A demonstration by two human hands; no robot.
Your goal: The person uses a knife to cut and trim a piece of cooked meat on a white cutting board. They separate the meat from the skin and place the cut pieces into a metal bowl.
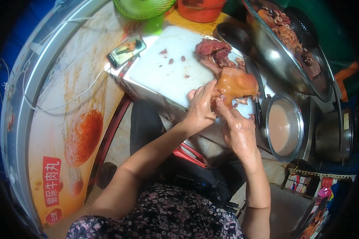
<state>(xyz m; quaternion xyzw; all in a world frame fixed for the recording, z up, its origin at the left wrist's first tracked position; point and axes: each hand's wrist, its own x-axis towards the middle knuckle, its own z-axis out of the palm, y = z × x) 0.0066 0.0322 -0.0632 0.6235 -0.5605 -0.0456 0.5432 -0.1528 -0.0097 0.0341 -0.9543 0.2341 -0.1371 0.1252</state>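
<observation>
A glossy orange-brown piece of cooked meat with skin [237, 82] lies at the near right part of a white cutting board [155, 71]. My left hand [199, 106] grips its near left edge. With the index finger stretched out, my right hand [237, 128] presses on the near edge, other fingers curled; its thumb is hidden. Dark red shredded meat [214, 50] sits just beyond the skin piece, and small meat scraps [171, 61] dot the board. Along the board's right side lies a knife with a black handle [258, 113], its blade pointing away from me.
To the right stand a metal bowl of cloudy brownish liquid [279, 128] and a large steel basin [275, 53] holding cooked meat and a black strainer [300, 27]. A phone [127, 51] rests at the board's left corner. Behind are a green fan [145, 7] and a red bucket [200, 10].
</observation>
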